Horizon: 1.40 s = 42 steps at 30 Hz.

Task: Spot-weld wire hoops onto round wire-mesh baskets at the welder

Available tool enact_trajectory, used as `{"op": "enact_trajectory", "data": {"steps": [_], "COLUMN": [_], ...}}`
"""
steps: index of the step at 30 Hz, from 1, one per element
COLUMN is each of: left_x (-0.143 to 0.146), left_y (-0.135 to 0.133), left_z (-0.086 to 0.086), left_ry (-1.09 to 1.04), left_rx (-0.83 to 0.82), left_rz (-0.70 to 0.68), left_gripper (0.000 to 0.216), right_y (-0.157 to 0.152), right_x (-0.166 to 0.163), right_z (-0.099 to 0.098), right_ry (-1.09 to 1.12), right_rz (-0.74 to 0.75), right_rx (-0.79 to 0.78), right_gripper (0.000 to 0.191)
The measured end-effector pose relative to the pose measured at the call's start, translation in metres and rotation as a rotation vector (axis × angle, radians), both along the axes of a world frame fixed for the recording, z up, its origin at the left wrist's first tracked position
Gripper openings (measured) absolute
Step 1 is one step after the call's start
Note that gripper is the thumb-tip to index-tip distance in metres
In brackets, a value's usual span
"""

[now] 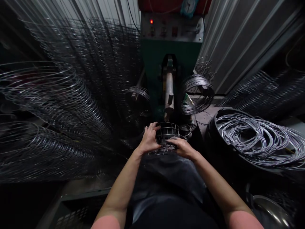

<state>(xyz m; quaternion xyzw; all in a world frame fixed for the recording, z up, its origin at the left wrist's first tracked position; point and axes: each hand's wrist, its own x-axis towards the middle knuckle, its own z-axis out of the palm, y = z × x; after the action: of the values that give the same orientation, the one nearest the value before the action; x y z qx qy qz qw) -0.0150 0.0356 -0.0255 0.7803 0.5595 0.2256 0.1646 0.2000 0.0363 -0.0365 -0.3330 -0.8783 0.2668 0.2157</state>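
Head view, biggest first: stacks of wire rings [82, 95] fill the left side; green machine [152, 54] stands straight ahead with its metal arm [169, 84] reaching toward the person; black tub [211, 132] full of loose wire rings [257, 140] sits to the right; crate [81, 194] at lower left; wire coils [194, 83] hang either side of the arm.

Key relation: wire basket [167, 130] is between the two hands, just below the arm's tip in view, in front of the person's lap. It's round and squat, no clear long axis; too dark to be sure which way its mouth faces, or whether it touches the tip. Left hand [150, 136] grips the basket's left side, fingers over the rim; right hand [182, 148] pinches it at the near right, thumb and fingers on the mesh. Both are in contact, left fingers closer to the arm tip.

Smaller stuff: clock [188, 7] on top of the machine, lit red lamp [151, 21] on its panel.

Count: 1 machine, 1 arm, 1 tub, 1 crate, 2 hanging coils, 1 basket in hand, 2 hands, 1 clock, 1 lit lamp; stacks merge and loose rings tangle, can't count either
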Motion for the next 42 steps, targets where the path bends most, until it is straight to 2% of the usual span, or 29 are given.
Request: {"op": "enact_trajectory", "data": {"steps": [2, 7, 16, 22, 27, 31, 34, 38, 42], "left_x": [-0.001, 0.001, -0.003, -0.004, -0.004, -0.003, -0.001, 0.002, 0.0], "left_y": [0.003, 0.007, 0.013, 0.009, 0.027, 0.044, 0.046, 0.043, 0.056], "left_z": [-0.002, -0.008, -0.016, -0.018, -0.02, -0.018, -0.016, -0.018, -0.021], "left_ry": [-0.02, -0.052, -0.085, -0.104, -0.155, -0.169, -0.176, -0.201, -0.15], "left_rx": [0.006, 0.007, 0.029, 0.038, 0.033, 0.008, 0.02, 0.096, 0.078], "left_rz": [0.004, -0.039, -0.098, -0.086, -0.077, -0.085, -0.091, -0.098, -0.003], "left_gripper": [0.091, 0.091, 0.091, 0.091, 0.089, 0.089, 0.09, 0.083, 0.086], "right_y": [0.002, 0.005, 0.003, 0.0, 0.018, 0.034, 0.034, 0.028, 0.039], "right_x": [0.0, -0.005, -0.007, -0.008, -0.01, -0.012, -0.012, -0.012, -0.018], "right_z": [-0.001, -0.004, -0.01, -0.011, -0.002, 0.004, 0.004, -0.001, -0.003], "right_ry": [-0.023, -0.085, -0.061, -0.096, -0.074, -0.083, -0.085, -0.12, -0.131], "right_rz": [-0.022, -0.092, -0.066, -0.077, -0.094, -0.115, -0.142, -0.202, -0.276], "right_rx": [0.0, 0.03, 0.067, 0.075, 0.1, 0.119, 0.124, 0.128, 0.136], "right_gripper": [0.047, 0.038, 0.036, 0.036, 0.036, 0.028, 0.024, 0.029, 0.029]}}
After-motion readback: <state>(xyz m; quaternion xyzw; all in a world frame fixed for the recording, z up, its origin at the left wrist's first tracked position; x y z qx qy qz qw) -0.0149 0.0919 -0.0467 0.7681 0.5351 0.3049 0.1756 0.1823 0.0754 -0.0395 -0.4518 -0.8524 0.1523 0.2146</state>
